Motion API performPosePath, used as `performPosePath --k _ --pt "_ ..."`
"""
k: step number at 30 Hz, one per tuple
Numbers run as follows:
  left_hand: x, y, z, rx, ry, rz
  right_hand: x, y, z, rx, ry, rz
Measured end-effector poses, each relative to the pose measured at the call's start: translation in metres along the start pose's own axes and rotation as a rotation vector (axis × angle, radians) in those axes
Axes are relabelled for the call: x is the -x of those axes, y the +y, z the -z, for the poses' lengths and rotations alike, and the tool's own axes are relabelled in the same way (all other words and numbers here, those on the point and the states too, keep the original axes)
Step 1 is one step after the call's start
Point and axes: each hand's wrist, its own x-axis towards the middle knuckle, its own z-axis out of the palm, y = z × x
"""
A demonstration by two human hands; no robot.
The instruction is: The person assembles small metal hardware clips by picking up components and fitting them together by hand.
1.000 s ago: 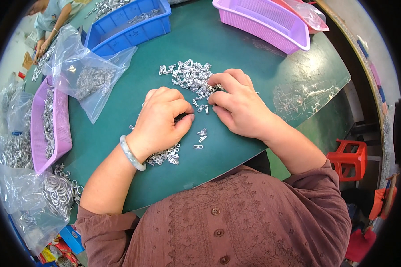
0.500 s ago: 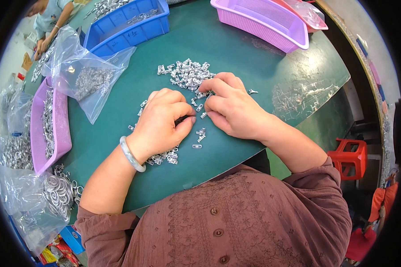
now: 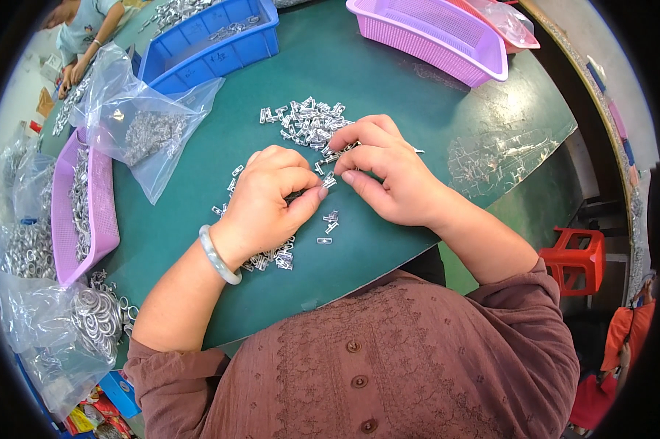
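My left hand (image 3: 268, 194), with a pale bangle (image 3: 219, 256) at the wrist, pinches a small silvery metal fitting (image 3: 329, 180) between thumb and forefinger. Close on its right, my right hand (image 3: 385, 172) has its fingers bent and the thumb drawn up near them; whether a part sits between them is hidden. Its forefinger reaches to the near edge of a pile of small metal fittings (image 3: 312, 121). More small fittings (image 3: 275, 257) lie partly under my left hand and wrist. A few loose pieces (image 3: 331, 221) rest on the green table (image 3: 388, 249) between the hands and my body.
A blue bin (image 3: 209, 55) and a pink basket (image 3: 432, 44) stand at the back. To the left are a clear bag of small parts (image 3: 154, 135), another pink basket (image 3: 99, 205) and metal rings (image 3: 99, 318). A person (image 3: 88, 29) works far left. A red stool (image 3: 575, 262) stands right.
The metal fitting now shows at my left fingertips. My right hand's thumb has come up a little, and its fingers have shifted slightly. The piles look the same.
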Motion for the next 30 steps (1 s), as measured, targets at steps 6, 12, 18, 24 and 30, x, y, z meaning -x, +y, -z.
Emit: performPosePath --k 6,12,18,24,30 --pt "0.0 0.0 0.0 0.029 0.037 0.015 0.001 0.0 0.002 -0.039 -0.056 0.019" --pt "-0.001 0.002 0.001 -0.008 0.034 -0.011 0.0 0.001 0.001 -0.049 -0.045 0.074" --pt "-0.003 0.003 0.003 -0.047 0.019 -0.032 0.0 0.001 0.002 -0.053 -0.057 0.08" --pt "-0.003 0.004 0.008 -0.061 -0.076 -0.061 0.0 0.001 0.002 -0.002 -0.041 0.041" --pt "-0.005 0.008 0.015 -0.053 -0.194 -0.07 0.0 0.004 -0.004 0.236 -0.035 0.082"
